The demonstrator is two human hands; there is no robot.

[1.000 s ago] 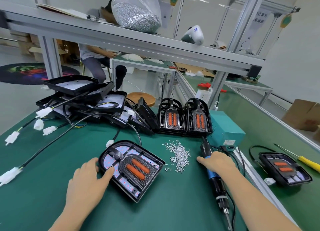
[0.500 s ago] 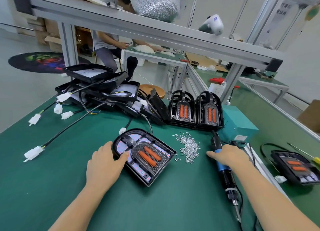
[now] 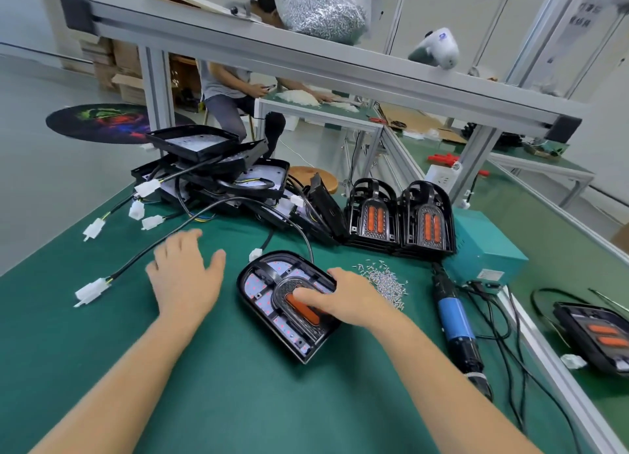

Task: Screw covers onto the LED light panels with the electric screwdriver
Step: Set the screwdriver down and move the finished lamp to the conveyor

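Resting right hand (image 3: 343,298) fingers flat on LED panel (image 3: 289,304) cover; left hand (image 3: 185,276) spread wide; bag (image 3: 321,7) holds screws

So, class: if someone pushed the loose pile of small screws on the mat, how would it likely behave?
The screw pile would probably scatter rather than slide as one, since the pieces lie loose. Being small and cylindrical, some may roll across the green mat.

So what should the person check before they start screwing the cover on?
1. Cover sitting on the light panel: ok, though whether it is fully seated, cannot tell.
2. Panel held steady: ok, the right hand rests on the cover.
3. Screwdriver in hand: not ok, it lies on the table.
4. Screws nearby: ok, a loose pile beside the panel.
5. Left hand free: ok, open and holding nothing.
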